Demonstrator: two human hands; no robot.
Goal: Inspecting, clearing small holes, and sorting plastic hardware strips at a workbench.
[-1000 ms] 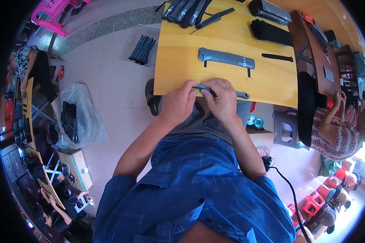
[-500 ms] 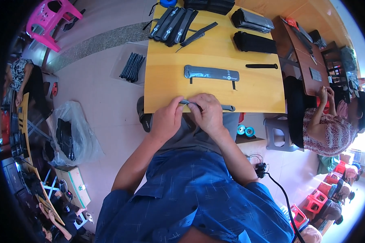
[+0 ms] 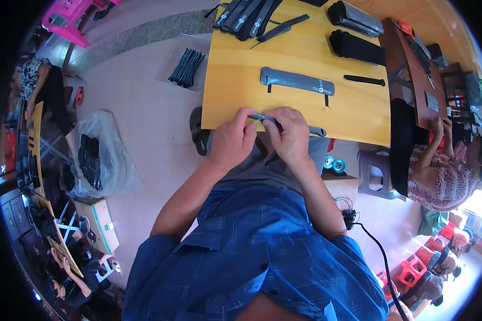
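My left hand (image 3: 232,140) and my right hand (image 3: 290,135) meet at the near edge of the yellow table, both closed on a narrow grey strap (image 3: 317,131). Its rounded end, with a hole, sticks out past my right hand. Between the fingertips shows a thin pale strip (image 3: 257,121), too small to name. Just beyond my hands lies a flat grey bundle of straps (image 3: 300,82) with rounded, holed ends on the left and two short black tabs toward me. Right of that bundle is a single black strap (image 3: 364,80).
Bundled grey and black straps (image 3: 246,18) lie at the table's far left, dark stacks (image 3: 356,45) at far right. A clear bin (image 3: 171,79) of straps stands on the floor left of the table (image 3: 235,101). A co-worker (image 3: 444,176) sits at right; a plastic bag (image 3: 120,166) lies left.
The view has shifted, so the table appears farther right and higher. Both hands keep hold of the strap, the fingers moving only slightly.
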